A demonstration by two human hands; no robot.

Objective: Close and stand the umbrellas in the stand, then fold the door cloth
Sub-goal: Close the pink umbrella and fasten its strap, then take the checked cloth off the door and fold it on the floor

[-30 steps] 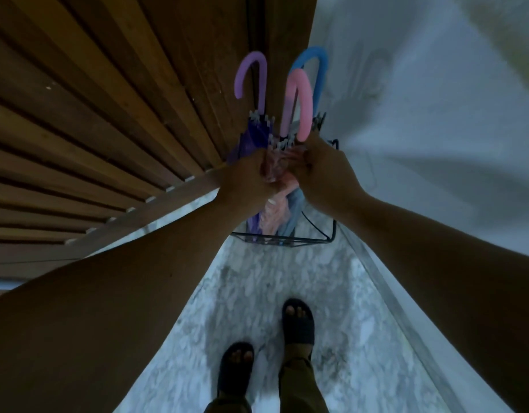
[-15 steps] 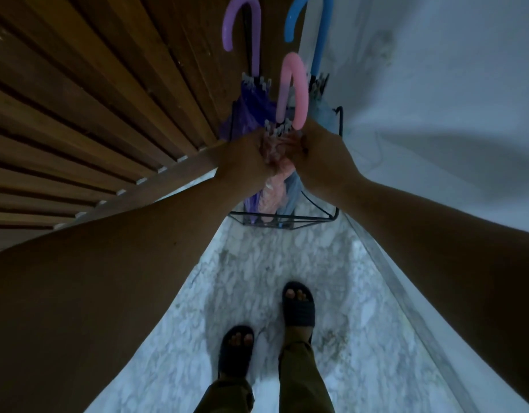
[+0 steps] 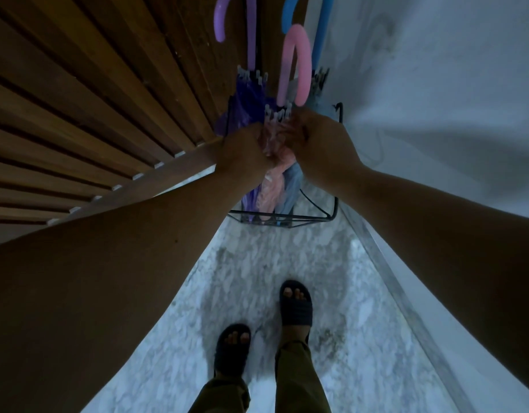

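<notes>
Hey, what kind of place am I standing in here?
Probably a home entryway or porch corner. A wire umbrella stand holding three closed umbrellas sits on a marble floor, wedged between a slatted wooden door or wall and a white wall.

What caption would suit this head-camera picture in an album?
Both hands, left hand and right hand, grip the pink umbrella standing in the wire stand.
</notes>
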